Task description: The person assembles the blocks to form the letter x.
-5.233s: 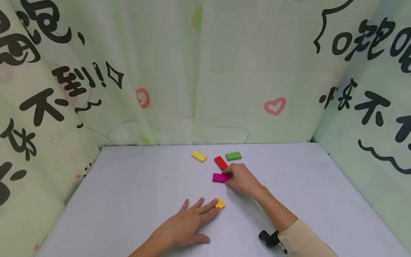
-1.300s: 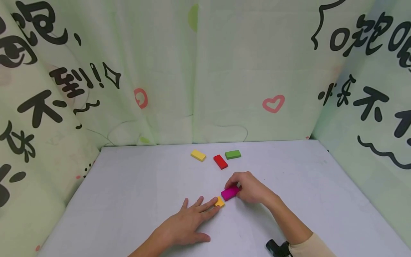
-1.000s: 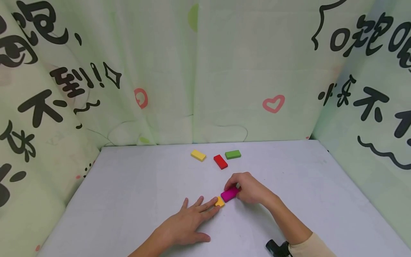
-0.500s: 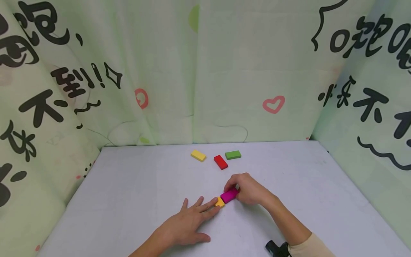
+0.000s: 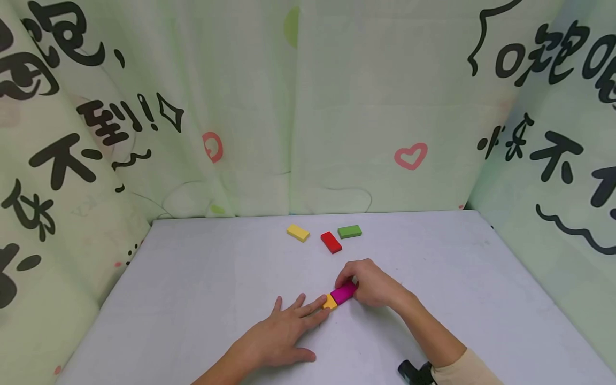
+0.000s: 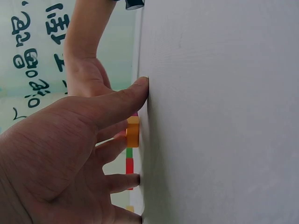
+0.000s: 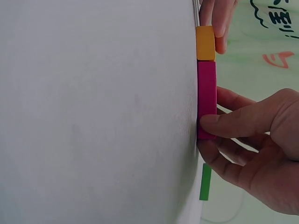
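Observation:
My left hand (image 5: 281, 334) lies spread on the white table, fingers straight. Its index and middle fingertips touch a small orange block (image 5: 330, 302), also visible in the left wrist view as an orange block (image 6: 133, 132) beside the fingers. My right hand (image 5: 370, 283) pinches a magenta block (image 5: 344, 293) between thumb and fingers near its right end. In the right wrist view, the magenta block (image 7: 207, 91) stands end to end against the orange block (image 7: 205, 43), the two nearly in line. Part of the magenta block is hidden under the right fingers.
Farther back on the table (image 5: 192, 299) lie a yellow block (image 5: 298, 232), a red block (image 5: 331, 242) and a green block (image 5: 349, 231). Printed curtains (image 5: 346, 107) enclose the back and sides. A black device (image 5: 415, 371) sits at the right wrist.
My right hand has brought the magenta block from near the red block toward me, turned it, and closed the gap to the orange block. The left hand has stayed in place.

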Action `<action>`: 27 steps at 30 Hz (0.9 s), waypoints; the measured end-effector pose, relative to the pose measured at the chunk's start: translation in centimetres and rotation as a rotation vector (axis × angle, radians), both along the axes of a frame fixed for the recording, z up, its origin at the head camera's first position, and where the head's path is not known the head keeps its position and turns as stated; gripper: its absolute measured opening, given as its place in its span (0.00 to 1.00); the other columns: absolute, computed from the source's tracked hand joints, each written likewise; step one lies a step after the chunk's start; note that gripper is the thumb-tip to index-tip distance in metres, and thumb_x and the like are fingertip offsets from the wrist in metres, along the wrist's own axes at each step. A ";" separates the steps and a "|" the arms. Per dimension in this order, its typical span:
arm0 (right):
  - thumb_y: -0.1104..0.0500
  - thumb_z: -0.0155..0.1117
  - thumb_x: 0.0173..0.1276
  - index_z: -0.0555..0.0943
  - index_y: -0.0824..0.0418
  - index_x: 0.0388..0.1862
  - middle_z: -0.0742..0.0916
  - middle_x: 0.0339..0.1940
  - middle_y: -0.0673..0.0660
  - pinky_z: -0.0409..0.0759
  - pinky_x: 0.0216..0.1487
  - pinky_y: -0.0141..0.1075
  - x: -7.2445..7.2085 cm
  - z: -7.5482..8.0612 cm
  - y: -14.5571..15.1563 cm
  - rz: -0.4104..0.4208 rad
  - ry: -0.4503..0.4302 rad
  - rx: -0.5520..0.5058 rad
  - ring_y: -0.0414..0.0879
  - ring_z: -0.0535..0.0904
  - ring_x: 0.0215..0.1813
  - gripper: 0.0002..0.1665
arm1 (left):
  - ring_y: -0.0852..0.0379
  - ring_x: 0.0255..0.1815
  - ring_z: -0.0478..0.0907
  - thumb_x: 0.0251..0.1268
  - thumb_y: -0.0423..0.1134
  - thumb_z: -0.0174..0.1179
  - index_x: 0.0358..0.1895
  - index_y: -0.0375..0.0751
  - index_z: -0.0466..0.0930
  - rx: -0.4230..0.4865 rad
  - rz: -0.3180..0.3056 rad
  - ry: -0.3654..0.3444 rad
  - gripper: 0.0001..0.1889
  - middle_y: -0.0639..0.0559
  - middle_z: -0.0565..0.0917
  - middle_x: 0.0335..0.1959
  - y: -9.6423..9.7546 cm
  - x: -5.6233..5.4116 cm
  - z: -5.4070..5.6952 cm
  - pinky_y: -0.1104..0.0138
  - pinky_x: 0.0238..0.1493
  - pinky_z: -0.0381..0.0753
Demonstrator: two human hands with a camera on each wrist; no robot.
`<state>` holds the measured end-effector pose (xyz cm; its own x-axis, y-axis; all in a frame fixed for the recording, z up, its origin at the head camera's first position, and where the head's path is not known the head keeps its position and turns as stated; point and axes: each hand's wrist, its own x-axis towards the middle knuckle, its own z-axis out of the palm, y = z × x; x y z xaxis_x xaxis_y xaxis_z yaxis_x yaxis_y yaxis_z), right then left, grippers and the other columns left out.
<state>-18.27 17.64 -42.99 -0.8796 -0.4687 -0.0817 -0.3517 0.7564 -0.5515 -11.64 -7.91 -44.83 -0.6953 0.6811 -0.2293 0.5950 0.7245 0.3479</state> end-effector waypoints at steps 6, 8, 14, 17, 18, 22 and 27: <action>0.76 0.72 0.59 0.90 0.53 0.40 0.88 0.40 0.48 0.87 0.47 0.39 -0.1 -0.3 -0.2 -0.007 0.001 0.001 0.44 0.80 0.45 0.20 | 0.39 0.84 0.56 0.65 0.61 0.68 0.83 0.68 0.56 -0.008 0.001 -0.003 0.45 0.69 0.48 0.86 0.0 0.0 0.0 0.27 0.72 0.59; 0.77 0.71 0.59 0.90 0.53 0.40 0.88 0.40 0.48 0.87 0.47 0.39 -0.1 -0.4 -0.3 -0.010 0.003 0.001 0.44 0.80 0.45 0.20 | 0.39 0.84 0.56 0.66 0.61 0.68 0.83 0.68 0.56 -0.008 -0.002 0.002 0.45 0.69 0.48 0.86 -0.1 0.0 0.0 0.28 0.72 0.59; 0.77 0.70 0.60 0.90 0.53 0.40 0.88 0.40 0.47 0.86 0.48 0.39 -0.1 -0.3 -0.3 0.000 0.006 0.006 0.43 0.80 0.45 0.20 | 0.38 0.84 0.58 0.66 0.61 0.68 0.83 0.67 0.56 -0.009 -0.014 0.025 0.45 0.69 0.49 0.86 -0.1 0.0 -0.1 0.28 0.72 0.61; 0.78 0.69 0.60 0.90 0.54 0.40 0.88 0.40 0.48 0.86 0.48 0.38 -0.1 -0.2 -0.2 0.019 0.014 0.005 0.44 0.80 0.44 0.20 | 0.39 0.84 0.58 0.66 0.61 0.68 0.83 0.67 0.56 -0.013 -0.016 0.033 0.45 0.69 0.49 0.86 -0.1 0.0 -0.1 0.28 0.72 0.62; 0.78 0.69 0.60 0.90 0.54 0.40 0.88 0.40 0.49 0.85 0.47 0.37 -0.1 -0.2 -0.1 0.024 0.015 0.003 0.44 0.80 0.44 0.20 | 0.39 0.84 0.58 0.66 0.61 0.68 0.83 0.67 0.56 -0.013 -0.017 0.035 0.45 0.69 0.49 0.86 -0.1 0.0 -0.1 0.28 0.72 0.62; 0.78 0.69 0.60 0.90 0.54 0.41 0.88 0.40 0.49 0.85 0.47 0.36 0.0 -0.1 -0.1 0.030 0.016 0.006 0.44 0.81 0.44 0.20 | 0.39 0.84 0.58 0.66 0.61 0.68 0.83 0.66 0.56 -0.007 -0.018 0.041 0.45 0.68 0.49 0.86 -0.1 0.0 -0.1 0.29 0.72 0.62; 0.77 0.70 0.60 0.90 0.53 0.41 0.88 0.40 0.48 0.86 0.47 0.36 0.0 -0.2 -0.2 0.037 0.021 0.012 0.44 0.81 0.45 0.20 | 0.39 0.84 0.58 0.66 0.61 0.68 0.83 0.66 0.56 -0.004 -0.017 0.039 0.44 0.68 0.50 0.86 0.0 0.1 0.0 0.29 0.72 0.61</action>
<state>-18.30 17.48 -43.19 -0.8631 -0.5002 -0.0692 -0.3912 0.7490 -0.5348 -11.54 -7.93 -44.84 -0.6921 0.6921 -0.2049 0.6204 0.7155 0.3213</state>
